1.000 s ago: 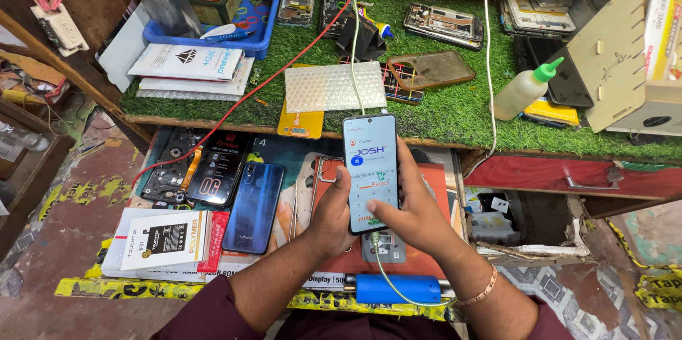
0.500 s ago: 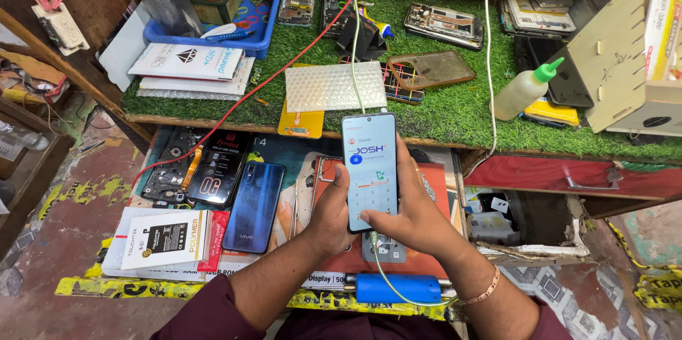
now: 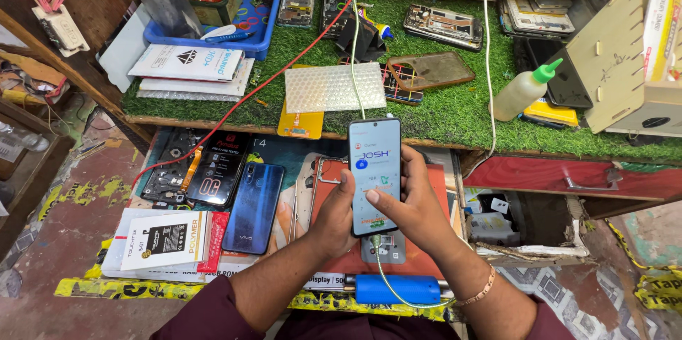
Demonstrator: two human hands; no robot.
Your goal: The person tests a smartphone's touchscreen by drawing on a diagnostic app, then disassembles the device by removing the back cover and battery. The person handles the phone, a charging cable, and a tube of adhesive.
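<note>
Both hands hold the lit smartphone (image 3: 374,175) upright over the orange mat (image 3: 426,255), as 1 s ago: left hand (image 3: 334,208) fingers curl around its edge, right hand (image 3: 415,205) thumb presses the screen; nothing has shifted, so tapping goes on

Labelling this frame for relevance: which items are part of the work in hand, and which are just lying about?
In hand:
- lit smartphone, held by left hand and right hand
- green cable plugged into its bottom

Lying about:
- blue phone
- squeeze bottle
- bubble-wrap sheet
- blue tray
- red wire
</note>
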